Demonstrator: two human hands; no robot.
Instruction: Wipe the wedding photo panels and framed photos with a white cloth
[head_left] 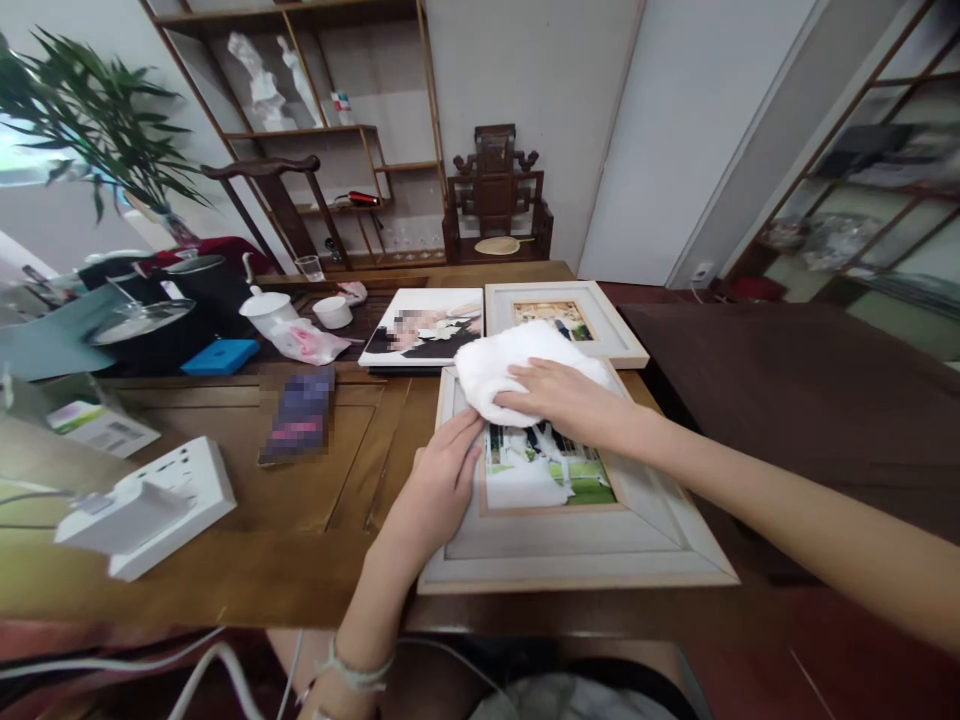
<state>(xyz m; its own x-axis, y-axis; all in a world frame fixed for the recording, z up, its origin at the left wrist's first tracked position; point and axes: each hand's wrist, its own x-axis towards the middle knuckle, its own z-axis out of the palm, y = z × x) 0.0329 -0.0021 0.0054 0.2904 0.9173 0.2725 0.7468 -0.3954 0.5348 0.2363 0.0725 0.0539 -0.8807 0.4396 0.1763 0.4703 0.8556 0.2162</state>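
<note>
A light wooden picture frame [577, 560] lies face up at the table's front edge, a photo with green grass inside it. My right hand [559, 400] presses a folded white towel [502, 360] onto the upper part of this frame, its fingers curled on the cloth. The towel covers the top of the photo. Along the frame's left side rests my left hand [442, 480], fingers stretched out and their tips beside the towel's lower corner. Behind the towel lies a second picture frame [622, 335], partly overlapped by it. To its left is a white-bordered photo panel [427, 325].
On the wooden table [375, 500] at left are a white power strip [180, 500], a blurred purple item [300, 415], a blue box [220, 357], a dark pot [142, 335], a white teapot [266, 310] and a white cup [332, 312]. A dark surface [795, 390] extends right.
</note>
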